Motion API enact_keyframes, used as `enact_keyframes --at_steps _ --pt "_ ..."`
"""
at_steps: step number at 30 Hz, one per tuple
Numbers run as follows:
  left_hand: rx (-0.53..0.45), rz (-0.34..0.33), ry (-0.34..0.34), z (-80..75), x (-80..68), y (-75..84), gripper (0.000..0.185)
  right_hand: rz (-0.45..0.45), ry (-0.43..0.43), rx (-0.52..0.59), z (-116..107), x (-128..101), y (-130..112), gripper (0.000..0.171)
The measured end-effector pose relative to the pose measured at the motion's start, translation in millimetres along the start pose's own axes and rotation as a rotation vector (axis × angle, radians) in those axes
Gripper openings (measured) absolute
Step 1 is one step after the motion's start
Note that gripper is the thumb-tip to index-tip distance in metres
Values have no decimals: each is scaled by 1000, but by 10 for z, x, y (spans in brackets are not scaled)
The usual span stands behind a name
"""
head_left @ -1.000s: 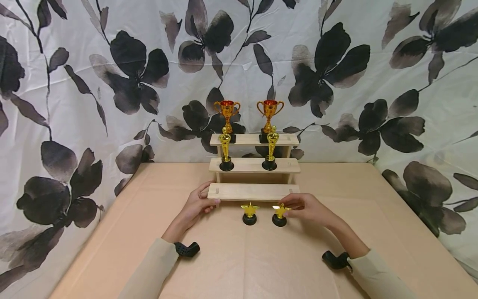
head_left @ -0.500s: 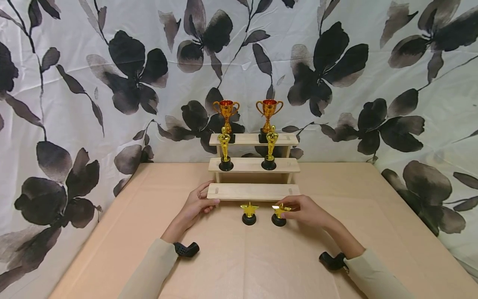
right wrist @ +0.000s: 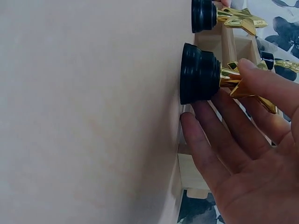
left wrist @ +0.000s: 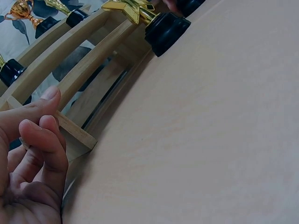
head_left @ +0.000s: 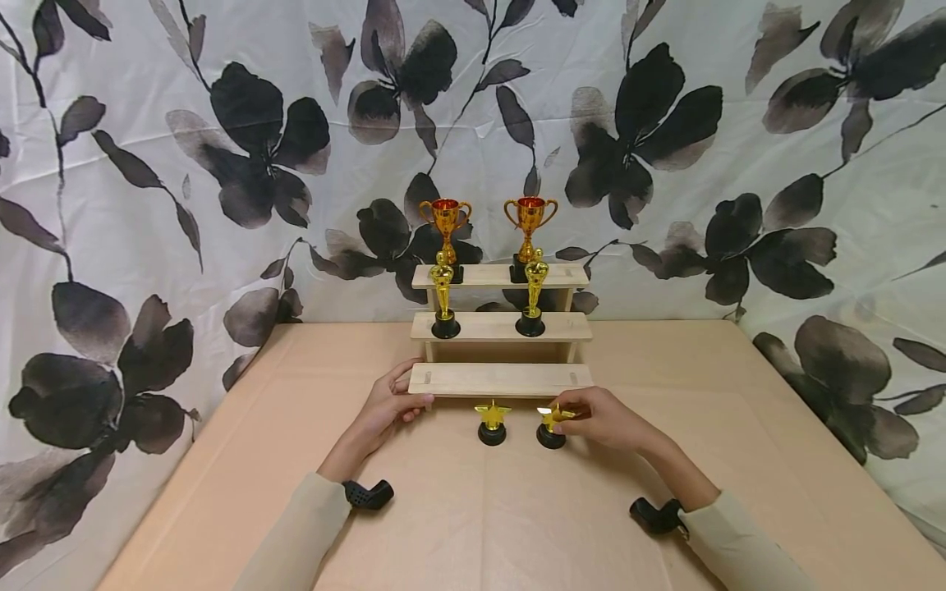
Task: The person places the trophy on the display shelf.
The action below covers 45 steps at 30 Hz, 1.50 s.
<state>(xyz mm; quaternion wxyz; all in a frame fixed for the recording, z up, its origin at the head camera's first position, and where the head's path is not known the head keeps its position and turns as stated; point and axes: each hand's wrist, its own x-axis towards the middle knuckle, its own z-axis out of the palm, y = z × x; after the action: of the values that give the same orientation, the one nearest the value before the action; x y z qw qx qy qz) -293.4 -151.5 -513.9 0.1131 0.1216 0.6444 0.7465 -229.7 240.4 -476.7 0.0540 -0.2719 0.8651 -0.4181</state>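
Observation:
A three-step wooden display stand (head_left: 500,379) is on the table. My left hand (head_left: 388,402) grips the left end of its lowest step; in the left wrist view the thumb lies at the board's end, with the other fingers curled beside it. In front of the stand, my right hand (head_left: 602,417) pinches the gold star of a small trophy (right wrist: 200,74) with a black base, which is upright. The right wrist view shows the thumb on the star and the lower fingers spread out beside the base. A matching star trophy (head_left: 492,433) stands just to the left.
Two gold cup trophies (head_left: 447,217) occupy the top step, and two gold figure trophies (head_left: 535,287) the middle one. Behind the beige-covered table (head_left: 488,517) hangs a white cloth (head_left: 517,49) with dark flowers. Each wrist carries a black camera (head_left: 368,494).
My right wrist has shifted slightly left and inward, its fingers staying on the star trophy. The left hand, stand and trophies keep their places; the head view has turned a touch.

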Motion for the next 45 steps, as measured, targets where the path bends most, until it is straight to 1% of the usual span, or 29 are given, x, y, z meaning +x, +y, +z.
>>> enact_keyframes --at_steps 11,22,25,32,45 --pt "0 -4 1 -15 7 -5 86 4 -38 -4 0 7 -37 13" --pt "4 -6 3 -6 6 11 86 9 -37 4 -6 7 -54 11" --pt "10 -1 0 -7 5 12 87 4 -32 -6 -2 11 -52 10" --pt "9 0 -2 -3 7 21 88 30 -25 -47 1 24 -70 11" --pt "9 0 -5 -9 2 24 87 28 -5 -76 -10 26 -107 14"
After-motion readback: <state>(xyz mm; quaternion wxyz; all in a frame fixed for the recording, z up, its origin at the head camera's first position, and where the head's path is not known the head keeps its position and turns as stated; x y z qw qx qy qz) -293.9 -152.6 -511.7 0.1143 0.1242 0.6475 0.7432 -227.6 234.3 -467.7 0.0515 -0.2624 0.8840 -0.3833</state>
